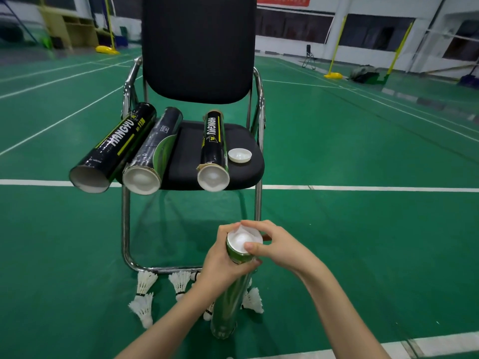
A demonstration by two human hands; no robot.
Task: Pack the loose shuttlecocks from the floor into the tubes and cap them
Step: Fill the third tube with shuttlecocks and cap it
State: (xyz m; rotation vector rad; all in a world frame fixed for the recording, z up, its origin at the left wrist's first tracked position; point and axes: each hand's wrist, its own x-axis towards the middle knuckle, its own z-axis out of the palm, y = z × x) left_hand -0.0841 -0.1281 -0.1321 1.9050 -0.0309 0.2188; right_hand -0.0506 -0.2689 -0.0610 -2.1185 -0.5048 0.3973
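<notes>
A green tube (230, 301) stands upright on the floor in front of me. My left hand (220, 263) grips it just below the top. My right hand (274, 244) pinches the tube's rim, thumb on the near edge, around the white shuttlecock (242, 239) sitting in the opening. Several loose white shuttlecocks (145, 294) lie on the floor behind the tube, some hidden by my arm. Three tubes lie on the chair seat: a black one (114, 146), a dark-and-green one (155, 149) and another black one (213, 146). A white cap (239, 154) rests beside them.
A black chair (197, 47) with a chrome frame (125, 229) stands directly ahead on the green court floor (363, 242). White court lines cross the floor. Yellow net posts (334, 73) and a bag (363, 73) stand far back right.
</notes>
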